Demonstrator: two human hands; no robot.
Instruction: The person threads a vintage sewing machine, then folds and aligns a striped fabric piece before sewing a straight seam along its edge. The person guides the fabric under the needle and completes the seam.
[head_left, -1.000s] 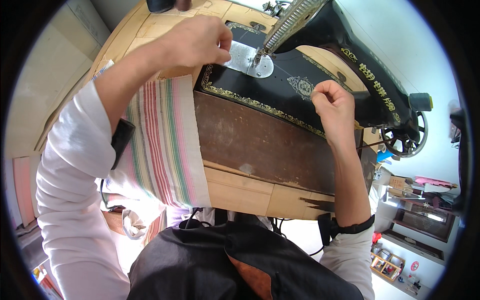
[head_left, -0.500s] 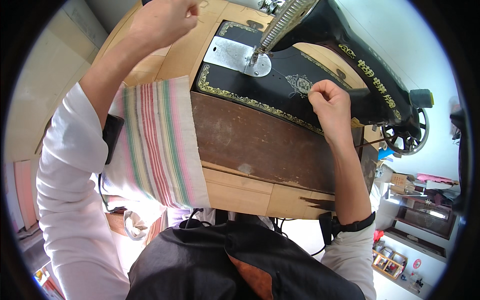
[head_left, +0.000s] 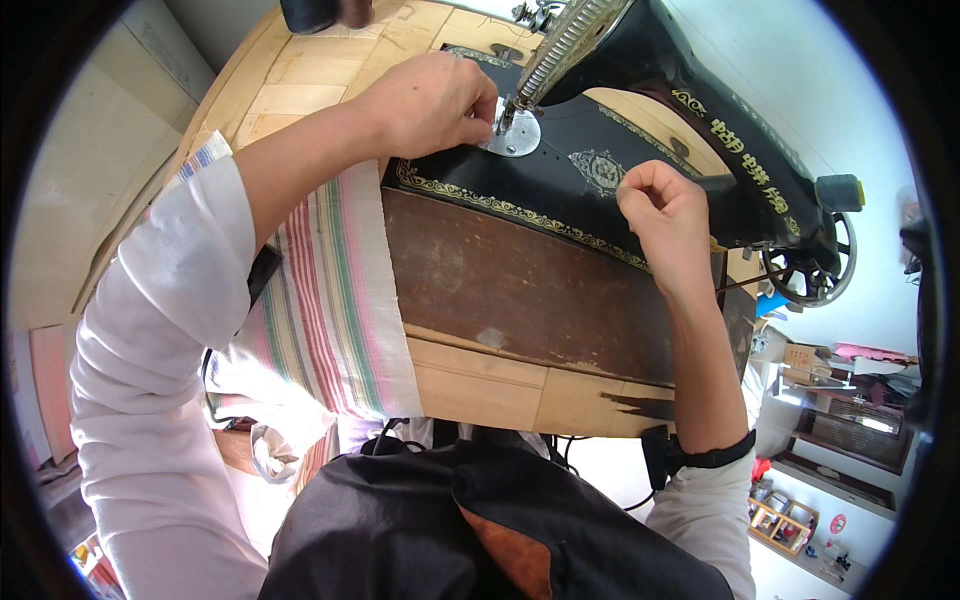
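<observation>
A black sewing machine [head_left: 640,60] with gold ornament stands across the wooden table. My left hand [head_left: 430,100] reaches over its bed, thumb and fingertips closed together just left of the presser foot [head_left: 508,112]. What they pinch, if anything, is hidden. The hand covers part of the silvery needle plate [head_left: 518,140]. My right hand [head_left: 668,215] is pinched above the bed, by the round ornament. A fine thread [head_left: 556,150] leads from the needle area toward it, and its fingers appear closed on that thread.
A striped cloth [head_left: 350,290] drapes over the table's left front, partly under my left forearm, with a flat black device [head_left: 263,272] on it. The machine carries a dark green thread spool [head_left: 840,193] and a handwheel [head_left: 848,262] at right. A dark object [head_left: 310,12] stands at the far left.
My left hand has come down and to the right, from above the table's far left to beside the presser foot. My right hand has stayed nearly in place.
</observation>
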